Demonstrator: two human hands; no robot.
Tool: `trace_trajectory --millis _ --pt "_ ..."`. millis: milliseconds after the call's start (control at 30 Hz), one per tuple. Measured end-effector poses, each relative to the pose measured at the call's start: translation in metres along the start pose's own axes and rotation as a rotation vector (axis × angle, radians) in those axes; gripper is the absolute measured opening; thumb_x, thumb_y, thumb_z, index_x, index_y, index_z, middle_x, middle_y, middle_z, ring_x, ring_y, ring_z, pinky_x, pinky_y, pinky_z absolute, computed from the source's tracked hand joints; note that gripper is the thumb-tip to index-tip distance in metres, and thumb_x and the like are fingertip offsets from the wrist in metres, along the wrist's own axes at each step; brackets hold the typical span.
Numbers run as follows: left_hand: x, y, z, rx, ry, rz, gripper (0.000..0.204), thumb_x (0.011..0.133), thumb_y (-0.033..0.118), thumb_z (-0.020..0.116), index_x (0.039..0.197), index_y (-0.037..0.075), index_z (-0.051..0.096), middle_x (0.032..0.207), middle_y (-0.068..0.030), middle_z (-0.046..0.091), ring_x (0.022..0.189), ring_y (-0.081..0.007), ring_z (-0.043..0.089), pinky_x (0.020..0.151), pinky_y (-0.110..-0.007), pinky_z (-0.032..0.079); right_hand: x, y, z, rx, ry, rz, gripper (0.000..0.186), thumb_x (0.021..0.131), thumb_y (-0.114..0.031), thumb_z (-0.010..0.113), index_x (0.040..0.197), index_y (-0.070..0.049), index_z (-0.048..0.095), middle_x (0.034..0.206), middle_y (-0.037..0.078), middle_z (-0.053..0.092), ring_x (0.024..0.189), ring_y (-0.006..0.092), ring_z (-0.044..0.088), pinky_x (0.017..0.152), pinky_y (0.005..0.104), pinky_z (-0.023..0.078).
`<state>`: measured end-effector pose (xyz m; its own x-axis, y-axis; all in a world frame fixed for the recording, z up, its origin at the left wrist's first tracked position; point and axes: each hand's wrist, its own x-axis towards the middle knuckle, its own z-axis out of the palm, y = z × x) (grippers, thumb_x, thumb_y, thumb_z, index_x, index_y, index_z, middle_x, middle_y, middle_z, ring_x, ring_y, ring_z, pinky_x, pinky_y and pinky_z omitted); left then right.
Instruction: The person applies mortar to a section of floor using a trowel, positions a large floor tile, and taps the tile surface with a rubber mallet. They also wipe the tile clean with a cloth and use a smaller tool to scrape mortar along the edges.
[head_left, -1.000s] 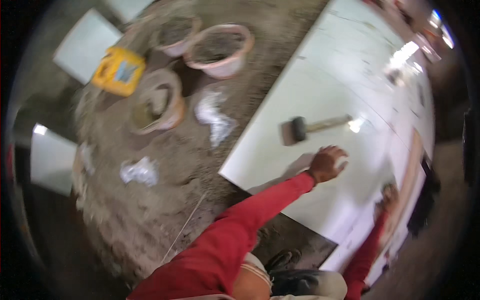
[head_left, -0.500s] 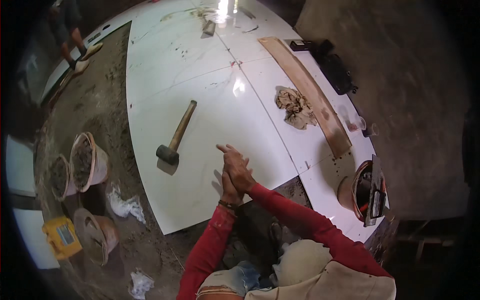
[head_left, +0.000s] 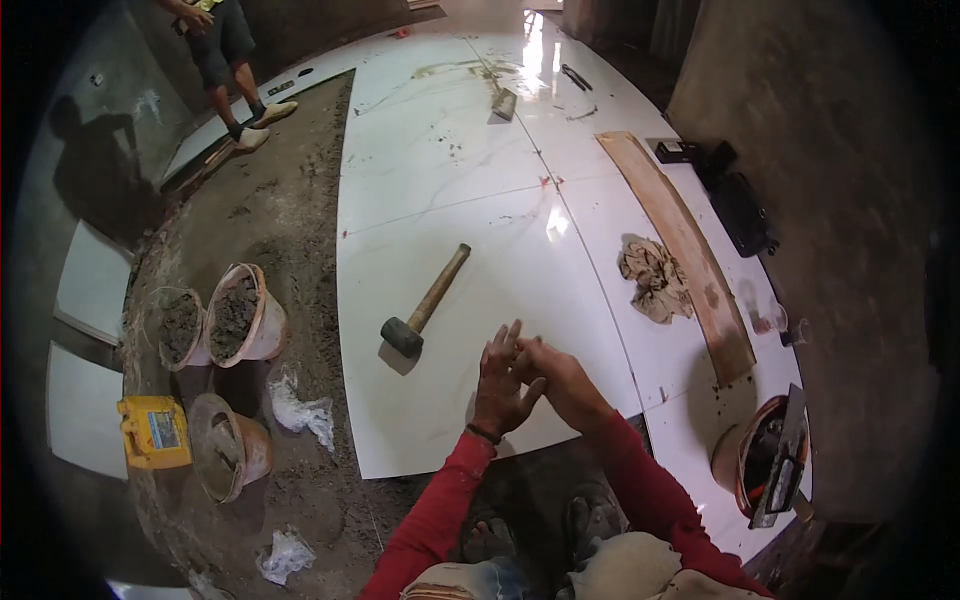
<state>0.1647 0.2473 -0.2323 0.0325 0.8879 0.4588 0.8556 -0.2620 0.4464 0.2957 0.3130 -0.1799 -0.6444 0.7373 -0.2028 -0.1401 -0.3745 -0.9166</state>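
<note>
My left hand point(head_left: 503, 385) is raised over the near part of a large white tile point(head_left: 450, 420), its fingers stretched up and a dark band around the wrist. From the right, my right hand point(head_left: 565, 380) meets it, its slightly bent fingers against the left hand's fingers. Neither hand shows a tool, though where the fingers overlap is partly hidden. Just left of my hands, a rubber mallet point(head_left: 403, 336) with a wooden handle lies on the tile. To the right are a crumpled brown cloth point(head_left: 655, 281) and a long wooden board point(head_left: 690, 270).
Mortar-filled buckets point(head_left: 262, 325), another bucket point(head_left: 250, 450) and a yellow jerrycan point(head_left: 155, 433) stand left on rough mortar. A bucket point(head_left: 725, 455) with a trowel point(head_left: 783, 460) is at right. A dark bag point(head_left: 740, 215) lies by the wall. Another person point(head_left: 228, 60) stands far left.
My hands have gone from clasped together to fingers touching, with the left hand now spread upright. The view has shifted, so more of the standing person and the far wall shows.
</note>
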Motion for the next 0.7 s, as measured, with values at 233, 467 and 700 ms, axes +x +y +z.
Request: trace_trajectory --millis 233,467,700 --pt "-0.078 -0.057 -0.001 0.330 -0.117 -0.436 0.067 0.096 0.050 0.057 0.150 0.014 0.041 0.159 -0.0158 0.033 0.148 -0.0291 0.029 0.119 -0.054 0.024 -0.007 0.018 -0.044 -0.420 0.431 0.293 0.035 0.093 -0.031 0.071 0.083 0.002 0.063 0.065 0.007 0.059 0.057 0.0196 0.055 0.060 0.0325 0.046" --pt "-0.130 -0.098 -0.056 0.475 -0.132 -0.585 0.070 0.097 0.056 0.051 0.152 0.014 0.040 0.159 -0.0130 0.033 0.147 -0.0297 0.030 0.119 -0.054 0.023 0.022 0.102 -0.043 -1.250 0.462 -0.300 0.039 0.090 -0.033 0.067 0.116 -0.005 0.061 0.122 0.016 0.061 0.114 0.0324 0.054 0.100 0.0502 0.038" --pt "-0.073 -0.154 -0.024 0.591 -0.129 -0.653 0.084 0.098 0.054 0.051 0.155 -0.001 0.025 0.161 -0.0186 0.028 0.151 -0.0314 0.024 0.124 -0.048 0.014 0.112 0.104 -0.092 -1.504 0.473 -0.372 0.083 0.092 -0.045 0.062 0.157 -0.006 0.027 0.163 0.020 0.021 0.150 0.0394 0.020 0.118 0.0639 0.015"
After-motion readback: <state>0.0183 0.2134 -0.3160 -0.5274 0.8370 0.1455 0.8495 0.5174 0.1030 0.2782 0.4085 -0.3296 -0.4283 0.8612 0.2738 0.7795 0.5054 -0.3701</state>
